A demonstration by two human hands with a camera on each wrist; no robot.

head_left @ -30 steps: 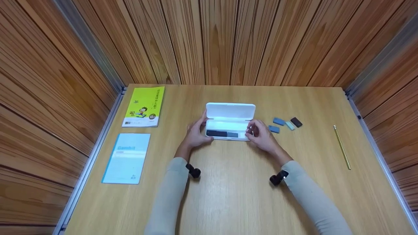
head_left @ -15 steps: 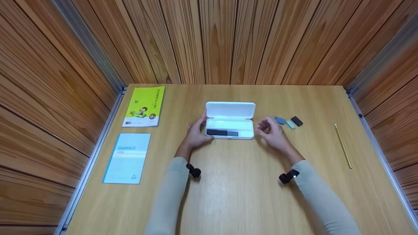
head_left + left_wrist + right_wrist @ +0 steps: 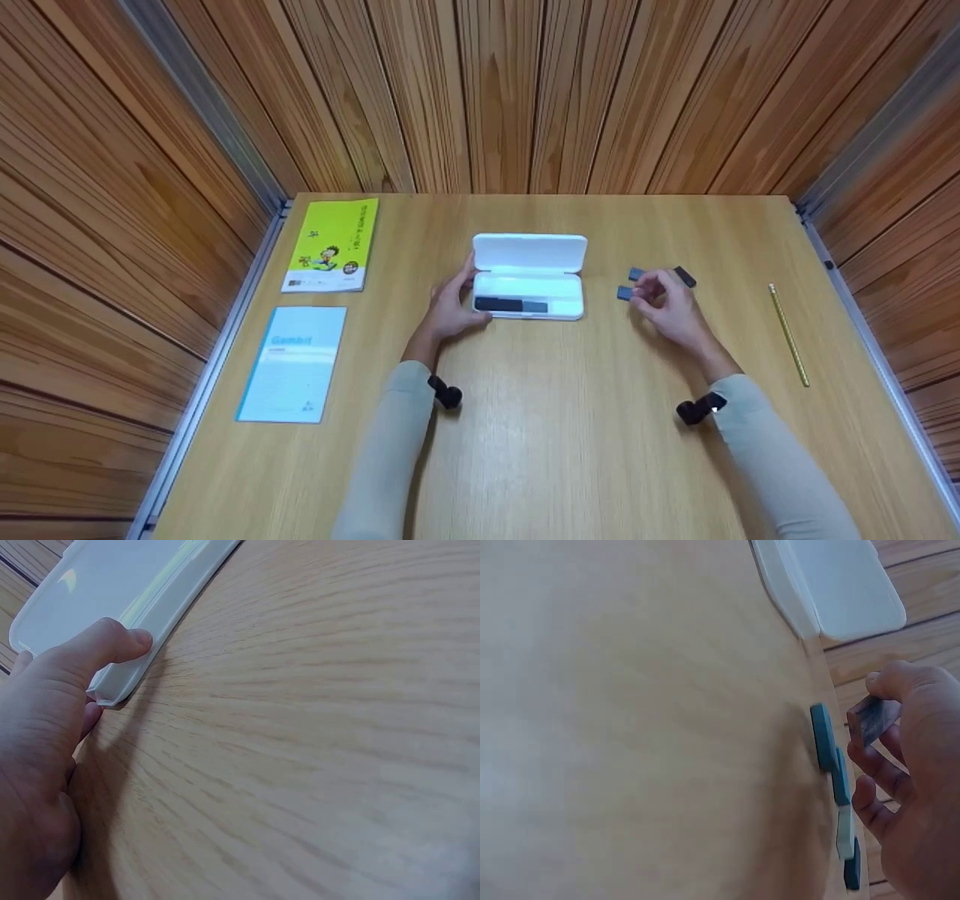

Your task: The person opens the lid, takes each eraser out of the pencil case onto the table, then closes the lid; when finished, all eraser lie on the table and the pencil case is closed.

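A white pencil case (image 3: 529, 253) stands with its lid raised, a black block (image 3: 499, 304) and a grey block (image 3: 535, 307) lying end to end inside. My left hand (image 3: 450, 309) grips its left end, thumb over the front rim in the left wrist view. To the right, my right hand (image 3: 671, 309) pinches a small dark greyish eraser (image 3: 872, 720) between thumb and fingers. Beside and below this hand lie two blue erasers (image 3: 823, 736), a pale green eraser (image 3: 845, 832) and a black eraser (image 3: 684, 276); the hand hides the pale green one in the head view.
A gold pencil (image 3: 789, 335) lies far right on the wooden table (image 3: 540, 435). On the left are a yellow-green book (image 3: 330, 240) and a light blue notebook (image 3: 291, 367). Wood-panelled walls (image 3: 502, 97) enclose the back and sides.
My right hand has moved right, from the case's right end to over the loose erasers. The left hand has stayed on the case's left end.
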